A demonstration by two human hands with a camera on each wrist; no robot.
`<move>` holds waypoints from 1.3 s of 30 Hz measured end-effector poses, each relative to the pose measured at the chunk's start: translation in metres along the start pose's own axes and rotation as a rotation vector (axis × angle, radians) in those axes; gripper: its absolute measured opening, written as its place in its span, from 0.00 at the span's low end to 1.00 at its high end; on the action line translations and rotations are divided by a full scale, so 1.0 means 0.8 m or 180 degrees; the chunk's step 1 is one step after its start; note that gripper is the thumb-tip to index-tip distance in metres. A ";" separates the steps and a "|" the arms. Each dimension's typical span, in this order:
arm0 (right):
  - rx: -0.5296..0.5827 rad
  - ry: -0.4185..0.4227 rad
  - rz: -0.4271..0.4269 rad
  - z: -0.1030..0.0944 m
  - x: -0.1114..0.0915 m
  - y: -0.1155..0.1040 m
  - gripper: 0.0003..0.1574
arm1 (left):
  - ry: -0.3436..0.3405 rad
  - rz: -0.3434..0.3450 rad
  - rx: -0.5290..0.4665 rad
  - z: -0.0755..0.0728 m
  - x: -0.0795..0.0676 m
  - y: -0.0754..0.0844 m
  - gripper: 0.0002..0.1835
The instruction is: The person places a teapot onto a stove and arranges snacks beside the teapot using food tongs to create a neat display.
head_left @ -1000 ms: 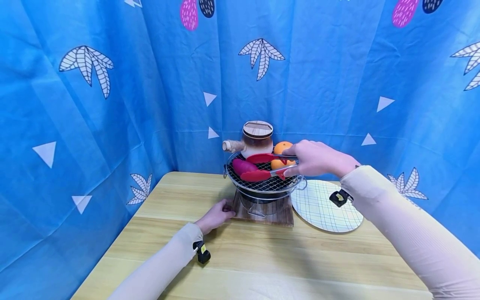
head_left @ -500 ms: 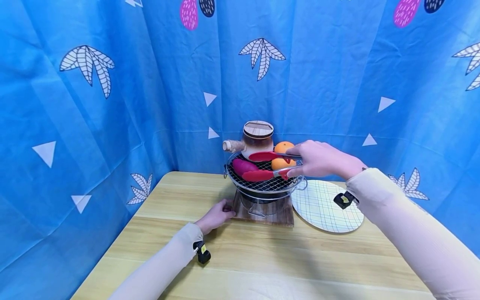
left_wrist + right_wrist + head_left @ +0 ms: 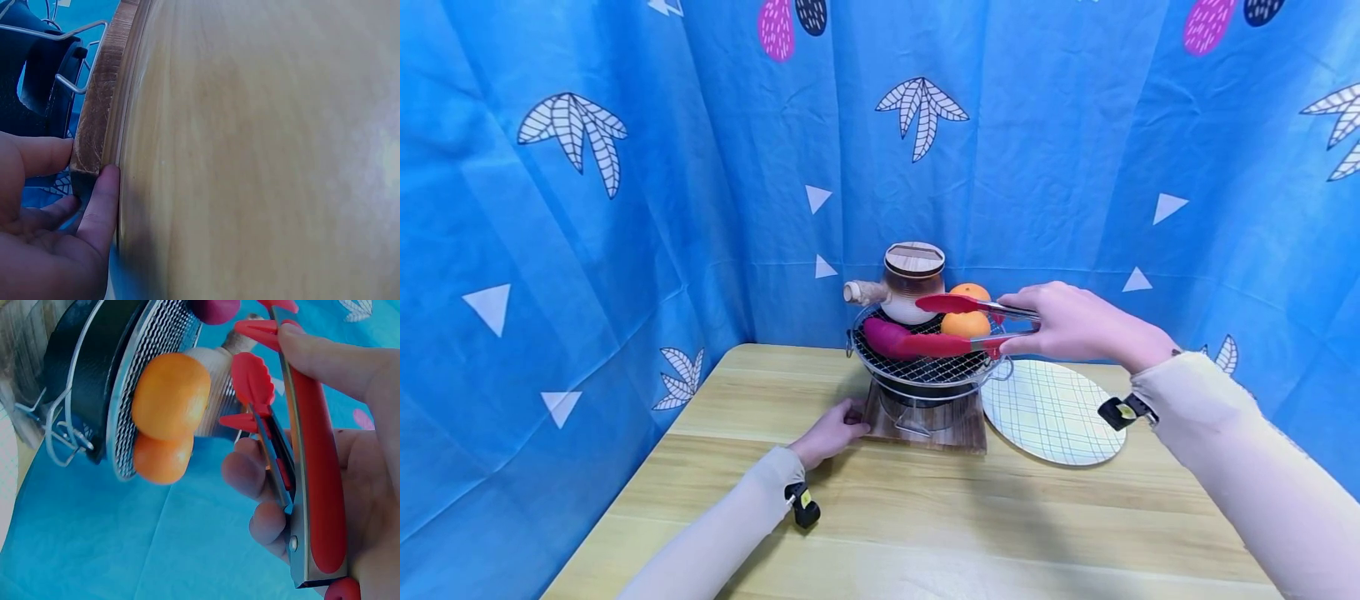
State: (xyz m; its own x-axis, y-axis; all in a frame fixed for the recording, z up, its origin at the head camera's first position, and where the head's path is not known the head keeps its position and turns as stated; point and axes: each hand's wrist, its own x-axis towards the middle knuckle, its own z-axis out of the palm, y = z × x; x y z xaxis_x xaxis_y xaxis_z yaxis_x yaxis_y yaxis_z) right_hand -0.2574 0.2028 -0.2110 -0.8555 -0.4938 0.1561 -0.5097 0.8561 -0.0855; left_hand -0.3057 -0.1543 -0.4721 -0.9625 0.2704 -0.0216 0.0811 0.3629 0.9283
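In the head view my right hand [image 3: 1067,323] grips red-tipped tongs [image 3: 942,345] above a round tabletop grill [image 3: 936,372]. The tongs' arms are spread, and one red tip overlaps a purple oval vegetable [image 3: 883,336] on the mesh. Two oranges [image 3: 965,324] sit on the right of the mesh, apart from the tongs in the right wrist view, where my thumb presses the red handle [image 3: 319,469]. My left hand [image 3: 831,433] holds the near left corner of the dark wooden board [image 3: 958,429] beneath the grill, thumb on one face and a finger on the other.
At the back of the mesh stands a small brown and cream pot [image 3: 913,287] with a wooden lid and side handle. A checked round plate [image 3: 1052,421] lies on the table right of the grill. Blue patterned curtain [image 3: 1030,167] hangs close behind.
My right hand has drawn the tongs to the right across the grill, still spread. The purple vegetable, oranges and left hand have stayed where they were.
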 end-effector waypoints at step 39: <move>0.0527 0.0252 0.0684 0.042 -0.137 0.128 0.56 | -0.0072 -0.0035 -0.0140 -0.002 0.002 -0.001 0.30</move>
State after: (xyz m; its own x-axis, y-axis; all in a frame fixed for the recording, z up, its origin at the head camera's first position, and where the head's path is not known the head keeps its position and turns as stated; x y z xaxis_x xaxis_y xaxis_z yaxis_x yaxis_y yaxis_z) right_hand -0.2188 0.3395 -0.2697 -0.9391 -0.2846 0.1928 -0.3310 0.9000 -0.2836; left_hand -0.3078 -0.1558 -0.4724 -0.9571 0.2871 -0.0398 0.0587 0.3265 0.9434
